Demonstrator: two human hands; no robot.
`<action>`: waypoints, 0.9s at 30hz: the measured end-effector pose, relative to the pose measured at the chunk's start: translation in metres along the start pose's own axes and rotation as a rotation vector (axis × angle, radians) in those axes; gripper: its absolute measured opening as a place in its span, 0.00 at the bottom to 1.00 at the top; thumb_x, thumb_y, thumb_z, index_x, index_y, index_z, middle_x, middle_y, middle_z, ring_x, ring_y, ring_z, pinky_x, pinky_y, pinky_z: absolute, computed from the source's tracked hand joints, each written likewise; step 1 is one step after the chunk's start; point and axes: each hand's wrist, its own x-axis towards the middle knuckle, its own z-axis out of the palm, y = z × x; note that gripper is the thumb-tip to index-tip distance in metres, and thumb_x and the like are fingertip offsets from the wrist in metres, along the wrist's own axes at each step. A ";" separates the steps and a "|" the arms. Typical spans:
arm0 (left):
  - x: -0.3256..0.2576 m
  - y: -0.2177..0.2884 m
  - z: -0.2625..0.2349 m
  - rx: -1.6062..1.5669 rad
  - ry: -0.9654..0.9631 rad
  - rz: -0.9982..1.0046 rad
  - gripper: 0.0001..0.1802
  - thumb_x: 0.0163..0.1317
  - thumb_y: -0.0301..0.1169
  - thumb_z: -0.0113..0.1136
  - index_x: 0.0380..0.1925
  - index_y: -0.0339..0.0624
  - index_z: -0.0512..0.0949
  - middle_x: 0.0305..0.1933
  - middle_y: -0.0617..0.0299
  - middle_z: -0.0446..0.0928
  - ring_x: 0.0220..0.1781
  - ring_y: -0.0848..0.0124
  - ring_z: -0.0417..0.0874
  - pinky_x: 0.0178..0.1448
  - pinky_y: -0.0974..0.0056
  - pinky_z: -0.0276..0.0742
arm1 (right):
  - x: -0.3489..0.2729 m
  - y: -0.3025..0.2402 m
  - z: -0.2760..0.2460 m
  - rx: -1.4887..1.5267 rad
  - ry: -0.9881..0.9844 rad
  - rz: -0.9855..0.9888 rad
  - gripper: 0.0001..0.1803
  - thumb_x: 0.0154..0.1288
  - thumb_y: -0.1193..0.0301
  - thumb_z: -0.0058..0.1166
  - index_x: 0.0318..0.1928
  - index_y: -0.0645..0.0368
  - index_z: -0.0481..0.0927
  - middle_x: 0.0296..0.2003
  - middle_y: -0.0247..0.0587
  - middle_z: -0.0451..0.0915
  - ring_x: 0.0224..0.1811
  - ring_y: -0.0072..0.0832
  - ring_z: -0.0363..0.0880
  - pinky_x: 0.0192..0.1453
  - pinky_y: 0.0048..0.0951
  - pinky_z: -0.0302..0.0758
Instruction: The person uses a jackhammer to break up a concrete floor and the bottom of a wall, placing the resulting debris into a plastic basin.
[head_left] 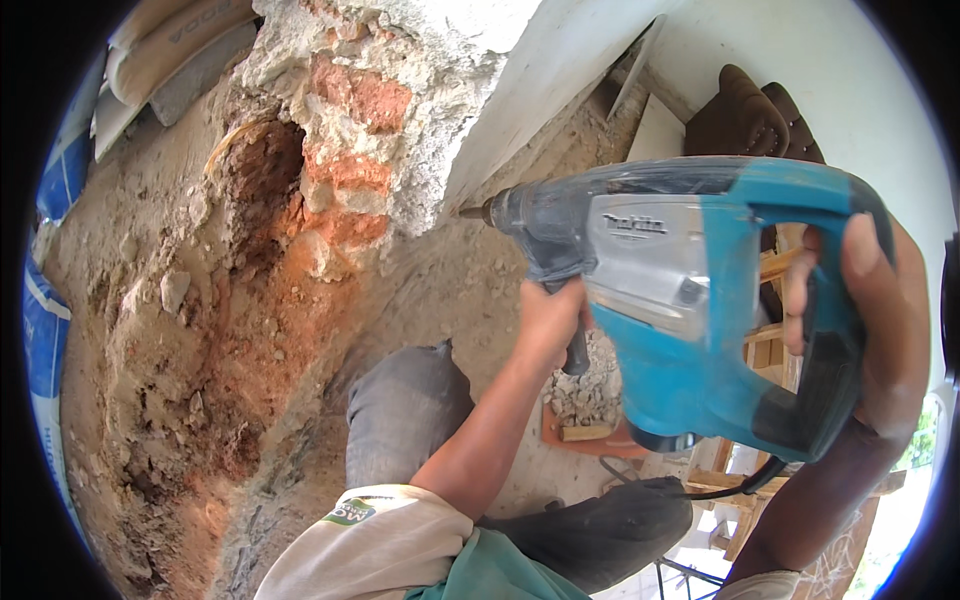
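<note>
My left hand [548,318] and right hand [880,320] both clench the hammer drill [690,290]; wall [400,110] corner already chipped to brick [350,150], plenty of plaster left.

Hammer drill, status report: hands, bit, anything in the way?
Left hand shut on side handle, right hand shut on rear grip. Hammer drill level, bit at broken brick wall. Rubble below; nothing blocks the bit.

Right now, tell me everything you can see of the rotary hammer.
The rotary hammer is teal plastic with a dusty grey metal nose, held level, its bit tip at the broken plaster edge of the brick wall. The left hand wraps its black side handle; the right hand closes on the rear D-handle. A black cord leaves its base.
</note>
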 end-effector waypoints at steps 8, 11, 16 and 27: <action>0.003 -0.006 0.007 0.003 0.021 -0.005 0.07 0.58 0.29 0.58 0.29 0.34 0.77 0.19 0.59 0.75 0.17 0.72 0.73 0.22 0.66 0.67 | 0.002 0.006 -0.002 0.056 0.035 -0.005 0.29 0.67 0.44 0.48 0.42 0.62 0.72 0.23 0.39 0.77 0.19 0.16 0.75 0.25 0.15 0.72; 0.006 -0.006 0.000 0.042 0.024 0.028 0.07 0.58 0.28 0.59 0.30 0.34 0.77 0.21 0.59 0.77 0.17 0.72 0.74 0.22 0.66 0.68 | 0.007 0.014 0.001 0.074 0.009 -0.003 0.28 0.66 0.45 0.49 0.41 0.61 0.72 0.24 0.38 0.77 0.19 0.16 0.75 0.25 0.15 0.71; 0.006 -0.003 0.001 0.042 0.030 -0.016 0.08 0.60 0.29 0.60 0.34 0.33 0.78 0.24 0.59 0.78 0.19 0.72 0.75 0.23 0.66 0.68 | 0.008 0.009 0.001 0.046 0.025 -0.008 0.29 0.64 0.44 0.52 0.40 0.61 0.73 0.24 0.37 0.77 0.20 0.15 0.75 0.25 0.14 0.71; 0.011 -0.008 0.003 0.049 0.031 0.017 0.12 0.60 0.33 0.62 0.35 0.33 0.78 0.24 0.60 0.78 0.21 0.74 0.75 0.24 0.65 0.70 | 0.018 0.015 -0.001 -0.014 -0.027 0.011 0.32 0.62 0.40 0.54 0.40 0.61 0.74 0.23 0.34 0.76 0.19 0.14 0.74 0.26 0.14 0.70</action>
